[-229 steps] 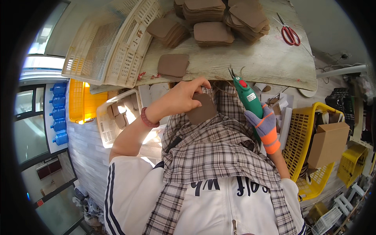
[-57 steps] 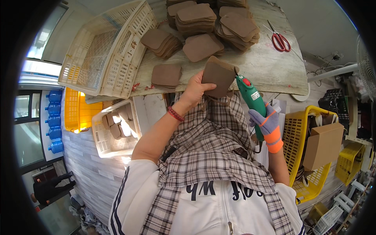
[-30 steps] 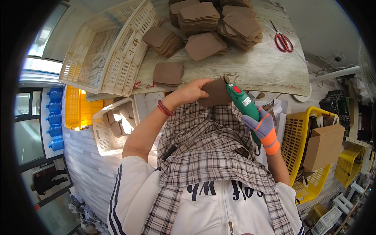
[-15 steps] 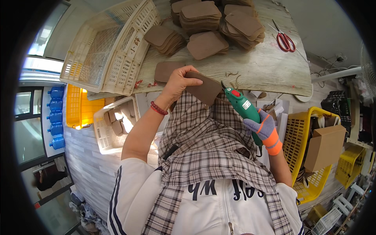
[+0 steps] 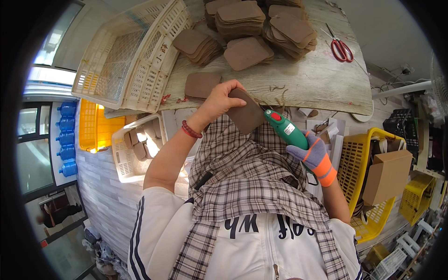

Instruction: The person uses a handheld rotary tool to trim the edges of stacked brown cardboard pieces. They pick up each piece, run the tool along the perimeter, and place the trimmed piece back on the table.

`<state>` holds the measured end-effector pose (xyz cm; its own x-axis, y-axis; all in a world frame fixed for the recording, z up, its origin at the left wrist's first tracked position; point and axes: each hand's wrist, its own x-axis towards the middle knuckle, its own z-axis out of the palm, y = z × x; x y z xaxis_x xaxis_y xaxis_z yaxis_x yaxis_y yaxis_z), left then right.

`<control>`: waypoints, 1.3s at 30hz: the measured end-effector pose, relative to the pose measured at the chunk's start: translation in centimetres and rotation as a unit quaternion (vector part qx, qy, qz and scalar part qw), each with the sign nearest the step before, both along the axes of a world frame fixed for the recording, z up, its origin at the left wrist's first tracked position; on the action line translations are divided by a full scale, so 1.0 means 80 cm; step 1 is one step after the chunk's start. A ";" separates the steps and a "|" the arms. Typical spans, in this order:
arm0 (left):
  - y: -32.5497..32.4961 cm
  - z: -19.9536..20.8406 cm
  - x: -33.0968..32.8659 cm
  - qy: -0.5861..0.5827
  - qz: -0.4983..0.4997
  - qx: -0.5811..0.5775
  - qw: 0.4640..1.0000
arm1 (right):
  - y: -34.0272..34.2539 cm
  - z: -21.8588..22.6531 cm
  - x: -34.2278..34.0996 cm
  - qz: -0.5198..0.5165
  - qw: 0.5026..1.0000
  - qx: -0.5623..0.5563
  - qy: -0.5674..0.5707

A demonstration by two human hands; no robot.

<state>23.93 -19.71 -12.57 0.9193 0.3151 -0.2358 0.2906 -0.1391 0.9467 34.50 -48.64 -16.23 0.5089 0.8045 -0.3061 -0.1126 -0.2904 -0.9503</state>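
Brown pad (image 5: 246,115) is pinched by left hand (image 5: 221,101) while right hand (image 5: 312,152) grips green tool (image 5: 285,129).

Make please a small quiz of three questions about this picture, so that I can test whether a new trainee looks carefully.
1. What does the gloved right hand hold?
2. True or false: the left hand is gloved too.
3. Which colour are the handles of the scissors on the table: (A) blue, (B) red or (C) green?

Key:
1. A green handheld tool.
2. False; it is bare and holds a flat brown piece.
3. B.
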 end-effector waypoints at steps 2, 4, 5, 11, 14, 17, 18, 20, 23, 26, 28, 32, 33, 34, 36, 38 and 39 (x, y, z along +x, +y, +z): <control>-0.002 -0.004 0.000 -0.010 0.002 0.000 1.000 | 0.002 -0.002 -0.003 -0.001 1.000 0.009 -0.005; -0.008 -0.004 0.001 -0.017 0.005 -0.009 1.000 | 0.003 -0.004 -0.002 0.006 1.000 -0.001 -0.021; -0.009 -0.003 0.000 -0.010 -0.005 -0.010 1.000 | 0.004 -0.005 -0.002 0.009 1.000 -0.006 -0.029; -0.024 0.017 0.002 0.032 -0.055 0.026 0.998 | 0.011 0.004 -0.004 0.005 0.999 -0.001 -0.039; -0.026 0.017 0.001 0.038 -0.071 0.056 0.995 | 0.016 0.003 -0.003 0.006 1.000 0.009 0.007; -0.029 0.020 0.002 0.041 -0.085 0.062 0.994 | 0.022 0.008 0.000 0.027 1.000 -0.003 0.002; -0.031 0.022 0.003 0.040 -0.088 0.066 0.993 | 0.027 0.008 0.000 0.029 0.999 0.008 0.011; -0.031 0.023 0.000 0.051 -0.087 0.054 0.993 | 0.035 0.006 -0.002 0.033 0.999 0.030 0.029; -0.005 0.025 -0.018 0.048 -0.023 0.009 0.999 | 0.039 0.014 -0.004 0.018 0.995 0.053 0.078; 0.071 0.010 -0.055 -0.044 0.166 -0.014 0.985 | 0.030 -0.003 -0.001 -0.019 0.996 0.042 0.070; 0.113 -0.003 -0.069 -0.071 0.251 0.030 0.965 | 0.023 -0.020 0.005 -0.027 0.998 0.034 0.045; 0.105 -0.002 -0.062 -0.049 0.241 0.512 0.823 | 0.014 -0.021 0.008 -0.060 0.995 0.028 0.077; 0.088 0.004 -0.051 -0.044 0.204 0.688 0.695 | 0.012 -0.022 0.008 -0.070 0.993 0.032 0.085; 0.077 0.014 -0.034 -0.074 0.178 0.691 0.697 | 0.011 -0.027 0.008 -0.073 0.994 0.025 0.076; 0.053 0.025 0.002 -0.131 0.124 0.691 0.700 | 0.009 -0.041 0.008 -0.080 0.995 0.007 0.060; 0.048 0.018 0.045 -0.125 0.107 0.703 0.692 | 0.011 -0.039 0.005 -0.083 0.995 -0.001 0.054; 0.054 0.011 0.058 -0.096 0.113 0.700 0.698 | 0.013 -0.038 0.004 -0.083 0.995 -0.003 0.052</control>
